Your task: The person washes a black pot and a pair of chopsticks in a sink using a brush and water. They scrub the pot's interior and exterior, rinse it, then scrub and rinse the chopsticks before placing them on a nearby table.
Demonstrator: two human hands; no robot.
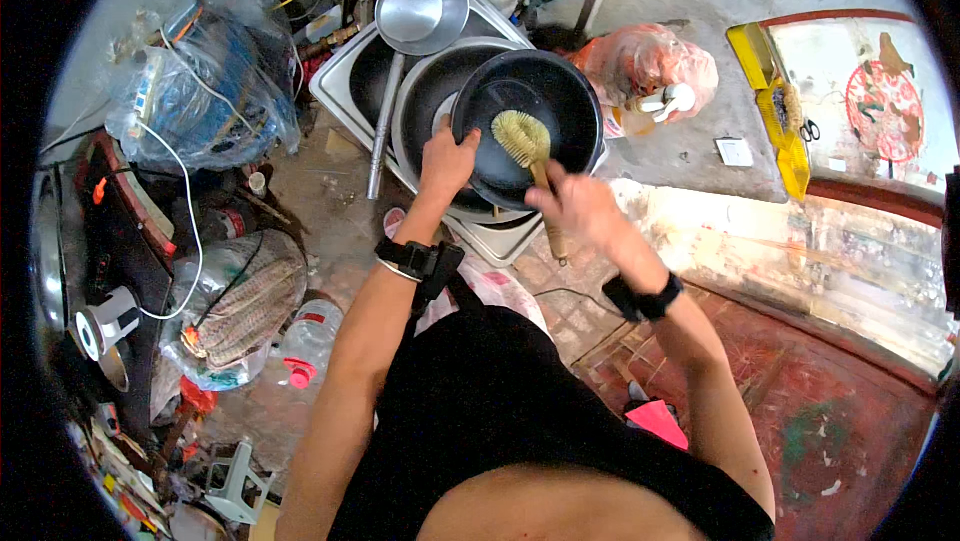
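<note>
My left hand (448, 163) grips the near left rim of a dark round basin (577, 102), which is tilted. Its thumb lies over the inside edge. In my right hand (581, 199), somewhat blurred, is the handle of a scrubbing brush (521, 137) with pale yellowish bristles. The brush head is over the inside of the basin. Underneath sits a wider metal pan (417, 102), partly hidden, on a stainless steel sink (491, 244). A metal ladle (409, 9) with a long handle lies across the sink's left side.
Right of the sink are a reddish plastic bag (649, 60) and a white pump top (667, 99). Scissors (809, 130) lie farther right. On the left are a plastic-wrapped bundle (217, 83), a white cable (196, 241), a clear bottle (309, 334) and a small stool (238, 485).
</note>
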